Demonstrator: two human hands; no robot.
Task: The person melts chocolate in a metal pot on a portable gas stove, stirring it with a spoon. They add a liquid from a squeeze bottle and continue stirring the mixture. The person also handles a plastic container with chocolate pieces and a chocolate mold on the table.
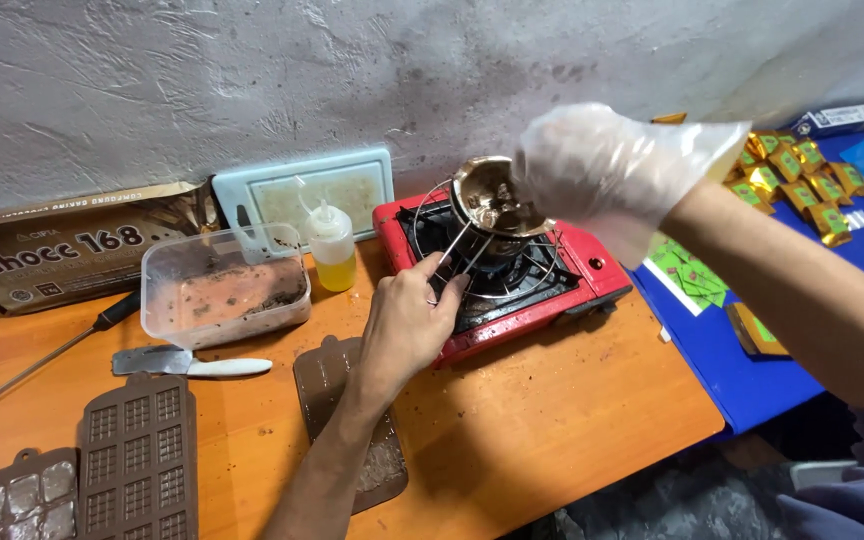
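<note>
Small metal pot point(492, 200), tilted over the red portable stove point(512, 280) at the back of the orange worktop point(532, 420), its inside smeared with brown chocolate. Right hand point(617, 165), in a thin clear plastic glove, against the pot's right side, fingers point(552, 160) curled round the rim. Left hand point(407, 320), bare, just in front of the stove, fingers point(447, 285) pinched shut on thin metal tongs point(457, 255) reaching up to the pot. Round wire rack point(542, 275) on the burner beneath. Brown chocolate mould point(347, 420) on the worktop under the left forearm, partly hidden. Left of the stove, small squeeze bottle point(332, 250) of yellow liquid, clear plastic tub point(222, 285) dusted with brown crumbs, and pale blue cutting board point(302, 195) against the grey wall. White-handled scraper point(187, 363) in front of the tub. Further bar moulds point(137, 460) at the near left corner. Heap of gold-wrapped pieces point(797, 180) on the blue surface point(742, 370) to the right, well apart from the stove.
</note>
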